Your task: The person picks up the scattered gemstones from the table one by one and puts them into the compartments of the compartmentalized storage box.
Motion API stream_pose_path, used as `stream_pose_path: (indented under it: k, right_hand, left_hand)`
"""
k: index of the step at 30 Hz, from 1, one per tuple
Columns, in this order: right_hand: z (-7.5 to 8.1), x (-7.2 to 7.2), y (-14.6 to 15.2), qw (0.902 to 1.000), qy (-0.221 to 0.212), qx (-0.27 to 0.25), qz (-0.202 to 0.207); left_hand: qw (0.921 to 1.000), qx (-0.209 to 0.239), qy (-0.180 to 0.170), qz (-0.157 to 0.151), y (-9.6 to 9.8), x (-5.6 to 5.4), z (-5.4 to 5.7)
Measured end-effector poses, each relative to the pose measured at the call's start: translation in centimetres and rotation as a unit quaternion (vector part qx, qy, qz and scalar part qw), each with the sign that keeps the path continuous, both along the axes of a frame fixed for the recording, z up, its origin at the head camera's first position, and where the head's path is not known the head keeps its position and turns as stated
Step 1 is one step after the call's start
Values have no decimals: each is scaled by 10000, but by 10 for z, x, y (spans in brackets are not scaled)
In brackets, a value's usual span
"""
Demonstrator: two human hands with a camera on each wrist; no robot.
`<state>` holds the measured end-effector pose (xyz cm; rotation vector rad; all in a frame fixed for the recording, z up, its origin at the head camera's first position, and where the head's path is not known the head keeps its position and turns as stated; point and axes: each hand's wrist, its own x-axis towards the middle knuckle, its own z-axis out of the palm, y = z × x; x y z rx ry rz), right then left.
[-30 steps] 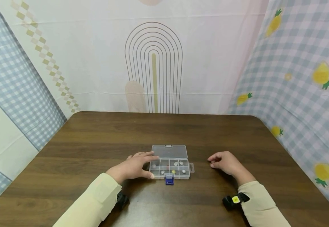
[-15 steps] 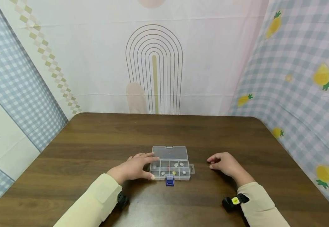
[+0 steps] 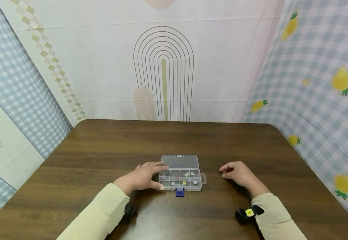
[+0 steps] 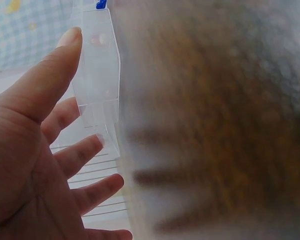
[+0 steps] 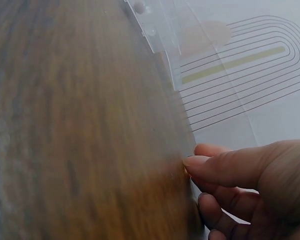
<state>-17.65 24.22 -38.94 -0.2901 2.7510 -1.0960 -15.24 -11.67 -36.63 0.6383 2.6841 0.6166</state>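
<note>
A clear plastic compartment box point(image 3: 180, 178) lies on the table with its lid point(image 3: 180, 161) folded back and a blue latch point(image 3: 179, 192) at its front. Several small pieces sit in its compartments, among them a yellow one point(image 3: 184, 183) and whitish ones point(image 3: 187, 174); their kind is too small to tell. My left hand point(image 3: 142, 176) holds the box's left end, thumb at the front corner and index finger at the back edge. To the right of the box, apart from it, my right hand point(image 3: 238, 171) rests low at the table, fingers loosely curled. Nothing clearly shows between its fingertips.
The brown wooden table point(image 3: 117, 140) extends around the box. A hanging tab point(image 3: 203, 178) juts from the box's right side. Patterned cloths hang behind and at both sides. Each wrist wears a black strapped device, the right one point(image 3: 246, 215) with a yellow label.
The head view has tilted slightly, so everything sits a little lower in it. Both hands and the box keep their places.
</note>
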Motion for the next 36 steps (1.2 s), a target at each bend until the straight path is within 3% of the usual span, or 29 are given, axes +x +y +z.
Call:
stream_pose_path:
  k: [14,36]
  right_hand:
    - [7,4,-2,9985,427,56,-343]
    - [42,28,-30,9915,1297,41,-83]
  left_hand:
    - [10000,20,35,37,1,0,-1]
    - [10000,45,-3,41,0,1,-1]
